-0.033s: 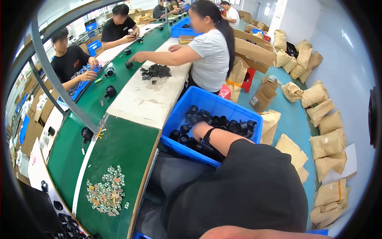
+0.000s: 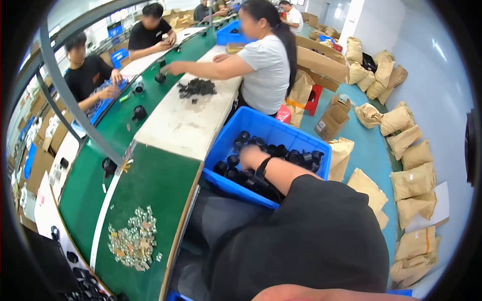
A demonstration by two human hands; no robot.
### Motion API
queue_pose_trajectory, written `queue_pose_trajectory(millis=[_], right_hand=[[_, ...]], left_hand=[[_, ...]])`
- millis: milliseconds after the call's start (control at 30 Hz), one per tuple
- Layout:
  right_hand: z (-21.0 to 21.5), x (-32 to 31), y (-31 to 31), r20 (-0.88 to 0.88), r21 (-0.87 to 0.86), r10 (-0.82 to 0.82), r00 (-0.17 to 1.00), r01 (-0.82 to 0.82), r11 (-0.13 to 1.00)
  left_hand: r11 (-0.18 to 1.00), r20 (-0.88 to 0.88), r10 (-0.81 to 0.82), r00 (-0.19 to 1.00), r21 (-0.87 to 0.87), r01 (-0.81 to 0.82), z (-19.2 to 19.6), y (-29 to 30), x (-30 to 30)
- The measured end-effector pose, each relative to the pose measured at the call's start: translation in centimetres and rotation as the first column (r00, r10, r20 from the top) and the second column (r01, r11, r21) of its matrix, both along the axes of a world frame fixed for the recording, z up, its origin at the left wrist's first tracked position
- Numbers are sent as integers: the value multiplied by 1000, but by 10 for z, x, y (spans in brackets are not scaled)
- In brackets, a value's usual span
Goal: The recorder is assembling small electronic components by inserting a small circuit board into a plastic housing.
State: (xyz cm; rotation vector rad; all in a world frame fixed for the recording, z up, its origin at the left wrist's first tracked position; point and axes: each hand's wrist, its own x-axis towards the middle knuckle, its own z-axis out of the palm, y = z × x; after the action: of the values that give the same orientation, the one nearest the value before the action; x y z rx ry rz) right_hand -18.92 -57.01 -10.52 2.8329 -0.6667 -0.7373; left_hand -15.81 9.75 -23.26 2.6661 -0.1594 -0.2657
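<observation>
My right hand [image 2: 249, 156], with a dark band at the wrist, reaches down into a blue plastic bin [image 2: 320, 144]. Black round plastic housings [image 2: 302, 157] lie heaped in it, some cup-shaped. The hand is among these parts near the bin's middle. Its fingers are blurred and partly hidden, so I cannot tell whether they grip one. A bare stretch of my left arm [image 2: 321, 292] shows at the lower edge; the left hand is out of the picture.
Small metallic pieces [image 2: 135, 241] lie piled on the green worktop [image 2: 165, 175]. A grey metal post [image 2: 83, 120] slants over the belt. A co-worker [image 2: 268, 70] reaches across a pale board [image 2: 175, 130] beside black scraps [image 2: 197, 88]. Brown sacks [image 2: 414, 180] line the wall.
My right hand has shifted slightly up and left in the picture, still inside the bin. The hands of the co-worker at the left have moved a little.
</observation>
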Motion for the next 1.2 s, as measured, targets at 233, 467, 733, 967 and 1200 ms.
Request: queue_pose_trajectory(millis=[233, 467, 733, 967, 1200], right_hand=[[205, 43, 14, 474, 862, -465, 748, -287, 418], [228, 93, 172, 673, 578, -322, 666, -745, -332], [191, 220, 347, 632, 314, -464, 620, -753, -578], [119, 237, 370, 527, 518, -375, 763, -638, -570], [125, 239, 366, 860, 340, -286, 423, -892, -298]], left_hand=[[861, -201, 509, 837, 130, -492, 45, 172, -211], [350, -156, -92, 983, -930, -115, 220, 61, -147], [-194, 179, -244, 953, -972, 133, 301, -101, 50], [-199, 47, 101, 994, -978, 67, 237, -104, 179], [-51, 27, 231, 973, -998, 39, 231, -110, 176]])
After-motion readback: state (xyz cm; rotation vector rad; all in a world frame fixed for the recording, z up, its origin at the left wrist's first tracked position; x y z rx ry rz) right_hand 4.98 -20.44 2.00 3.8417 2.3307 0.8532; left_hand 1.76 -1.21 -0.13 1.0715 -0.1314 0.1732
